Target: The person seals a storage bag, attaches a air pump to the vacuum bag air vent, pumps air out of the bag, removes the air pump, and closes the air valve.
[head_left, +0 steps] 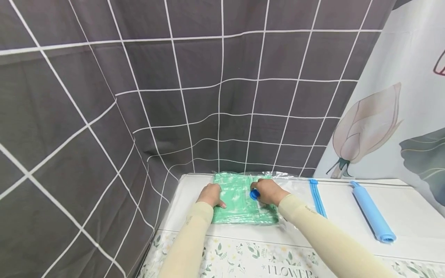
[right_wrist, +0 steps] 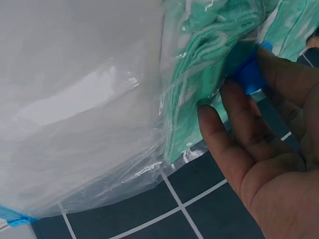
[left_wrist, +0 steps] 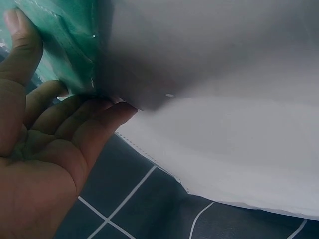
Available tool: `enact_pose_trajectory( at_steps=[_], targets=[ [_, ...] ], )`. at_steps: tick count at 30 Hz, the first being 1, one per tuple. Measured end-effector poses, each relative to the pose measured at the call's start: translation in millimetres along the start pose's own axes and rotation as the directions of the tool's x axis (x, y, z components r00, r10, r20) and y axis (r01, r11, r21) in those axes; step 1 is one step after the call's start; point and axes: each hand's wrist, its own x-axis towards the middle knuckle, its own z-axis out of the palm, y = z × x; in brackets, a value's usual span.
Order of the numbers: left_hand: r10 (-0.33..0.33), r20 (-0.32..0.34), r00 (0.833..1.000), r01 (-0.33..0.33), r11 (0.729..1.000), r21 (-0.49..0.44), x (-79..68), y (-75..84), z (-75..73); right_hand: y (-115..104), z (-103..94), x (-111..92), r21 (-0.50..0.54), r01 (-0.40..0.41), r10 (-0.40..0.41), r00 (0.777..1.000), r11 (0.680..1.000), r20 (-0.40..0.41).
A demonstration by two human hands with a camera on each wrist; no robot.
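Observation:
A clear plastic storage bag (head_left: 299, 188) lies flat on the white table, with a folded green and white cloth (head_left: 233, 195) inside. My left hand (head_left: 209, 195) rests at the bag's left edge, its thumb over the green part. In the left wrist view, the fingers (left_wrist: 102, 117) reach along that edge, fairly straight. Between thumb and fingers, my right hand (head_left: 268, 191) pinches a round blue valve cap (head_left: 255, 194) on top of the bag. The right wrist view shows the cap (right_wrist: 249, 77) partly covered by the fingers.
A blue zip strip (head_left: 317, 199) runs along the bag's right end. Farther right lies a light blue tube-shaped hand pump (head_left: 373, 212). Dark grid-patterned cloth (head_left: 236, 100) hangs behind and to the left. A floral cover (head_left: 257, 251) spans the near side.

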Motion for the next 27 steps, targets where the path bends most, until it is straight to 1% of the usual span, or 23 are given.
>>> enact_pose_trajectory(
  at_steps=[3, 4, 5, 6, 7, 8, 10, 11, 12, 14, 17, 20, 22, 25, 27],
  targets=[
    [0.008, 0.010, 1.000, -0.008, 1.000, -0.006, 6.9, -3.2, 4.5, 0, -3.6, -2, -0.004, 0.004, -0.004, 1.000, 1.000, 0.004],
    [0.014, 0.008, 1.000, -0.015, 1.000, 0.004, 14.6, -8.6, 11.1, -7, -13.4, -4, 0.009, -0.013, 0.013, 0.999, 1.000, 0.031],
    [0.016, 0.006, 1.000, -0.016, 1.000, 0.008, 17.8, -10.8, 13.7, -9, -15.8, -4, 0.008, -0.018, 0.018, 0.999, 1.000, 0.040],
    [0.024, 0.000, 1.000, -0.024, 0.999, 0.021, 24.8, -16.7, 20.8, -11, -18.4, -4, 0.004, -0.016, 0.016, 0.999, 1.000, 0.044],
    [0.029, -0.007, 1.000, -0.029, 0.999, 0.034, 31.2, -21.8, 26.9, -18, -26.5, -4, 0.014, -0.033, 0.032, 0.997, 0.999, 0.068],
    [0.028, -0.009, 1.000, -0.028, 0.999, 0.034, 32.7, -23.0, 27.9, -20, -28.3, -4, 0.006, -0.035, 0.034, 0.997, 0.999, 0.075],
    [0.026, -0.007, 1.000, -0.025, 0.999, 0.033, 33.0, -23.8, 27.9, -23, -30.4, -3, -0.011, -0.032, 0.033, 0.996, 0.999, 0.080],
    [0.020, -0.002, 1.000, -0.020, 1.000, 0.019, 26.7, -19.5, 22.0, -24, -30.5, -3, -0.021, -0.029, 0.031, 0.996, 0.999, 0.084],
    [0.020, -0.003, 1.000, -0.019, 1.000, 0.015, 23.9, -18.0, 19.7, -24, -30.3, -3, -0.026, -0.027, 0.029, 0.996, 0.999, 0.084],
    [0.006, 0.007, 1.000, -0.006, 1.000, -0.004, 9.7, -7.0, 6.2, -24, -29.1, -3, -0.034, -0.030, 0.033, 0.995, 0.999, 0.090],
    [0.012, -0.007, 1.000, -0.012, 1.000, 0.015, -0.5, -1.2, 0.4, -24, -27.4, -2, -0.041, -0.038, 0.042, 0.995, 0.998, 0.095],
    [0.014, -0.013, 1.000, -0.013, 1.000, 0.028, -5.3, 1.7, -2.0, -25, -27.2, 0, -0.060, -0.053, 0.059, 0.993, 0.997, 0.103],
    [0.011, -0.009, 1.000, -0.011, 1.000, 0.024, -4.1, 1.3, -1.4, -26, -27.2, 0, -0.074, -0.063, 0.071, 0.992, 0.995, 0.108],
    [0.008, 0.002, 1.000, -0.008, 1.000, 0.011, 4.2, -3.2, 3.4, -28, -27.6, 1, -0.094, -0.074, 0.084, 0.990, 0.993, 0.110],
    [0.026, -0.008, 1.000, -0.025, 0.999, 0.026, 18.7, -14.7, 17.2, -28, -27.7, 1, -0.096, -0.083, 0.093, 0.989, 0.992, 0.111]
  ],
)
